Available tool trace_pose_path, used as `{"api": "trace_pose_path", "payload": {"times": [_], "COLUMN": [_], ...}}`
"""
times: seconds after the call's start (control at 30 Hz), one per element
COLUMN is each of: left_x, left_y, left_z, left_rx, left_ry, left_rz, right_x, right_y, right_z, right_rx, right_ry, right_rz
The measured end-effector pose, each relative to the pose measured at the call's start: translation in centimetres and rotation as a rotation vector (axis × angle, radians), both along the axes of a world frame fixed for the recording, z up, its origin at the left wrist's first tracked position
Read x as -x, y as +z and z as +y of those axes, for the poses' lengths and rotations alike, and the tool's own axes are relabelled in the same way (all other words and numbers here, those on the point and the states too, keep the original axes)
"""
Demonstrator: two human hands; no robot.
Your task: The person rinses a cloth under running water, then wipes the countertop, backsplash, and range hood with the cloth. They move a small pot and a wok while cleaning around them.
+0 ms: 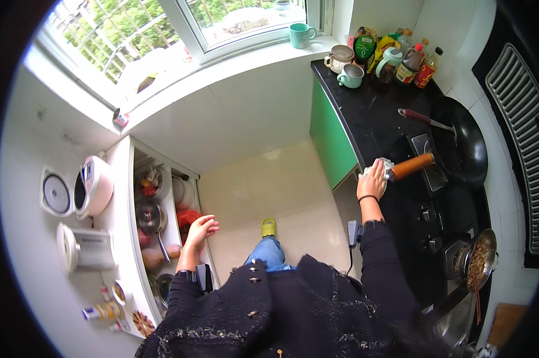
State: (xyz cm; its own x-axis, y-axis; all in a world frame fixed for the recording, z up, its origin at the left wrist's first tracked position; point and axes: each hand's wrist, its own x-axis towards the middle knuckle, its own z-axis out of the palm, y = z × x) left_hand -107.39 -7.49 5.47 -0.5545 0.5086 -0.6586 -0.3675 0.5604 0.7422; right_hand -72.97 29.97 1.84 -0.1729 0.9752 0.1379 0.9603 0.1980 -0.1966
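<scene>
My right hand (373,182) lies with its fingers over a pale crumpled cloth (382,164) at the front edge of the black countertop (397,215). Just beyond the fingers is a wooden handle (412,166) with a metal end, pointing toward a black wok (464,143) on the stove. A turner with a dark red handle (415,116) rests in the wok. My left hand (202,229) hangs in the air beside the white shelf unit, holding nothing, its fingers loosely bent and apart.
A pan of cooked food (477,262) with chopsticks sits on the near burner. Mugs (351,75) and sauce bottles (408,65) crowd the far counter corner. On the left, the shelf unit (124,179) carries a pink rice cooker (100,185), with pots and bowls inside.
</scene>
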Motion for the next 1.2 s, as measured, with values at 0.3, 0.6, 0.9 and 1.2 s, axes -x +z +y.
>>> {"api": "trace_pose_path", "payload": {"times": [0.3, 0.6, 0.9, 1.2], "left_x": [15.2, 17.1, 9.7, 0.1], "left_y": [0.2, 2.1, 4.2, 2.1], "left_z": [13.1, 34.2, 54.9, 65.8], "left_rx": [0.005, -0.090, -0.285, -0.288], "left_ry": [-0.163, -0.456, -0.975, -1.107], "left_rz": [0.032, 0.013, -0.027, -0.022], "right_x": [12.1, 19.7, 21.3, 16.4], "right_y": [1.2, -1.1, 0.5, -1.0], "right_z": [9.1, 18.6, 24.3, 26.8], "right_rx": [0.117, 0.045, 0.114, -0.061], "right_ry": [-0.159, -0.245, -0.446, -0.588], "right_rz": [0.125, 0.188, 0.268, 0.236]}}
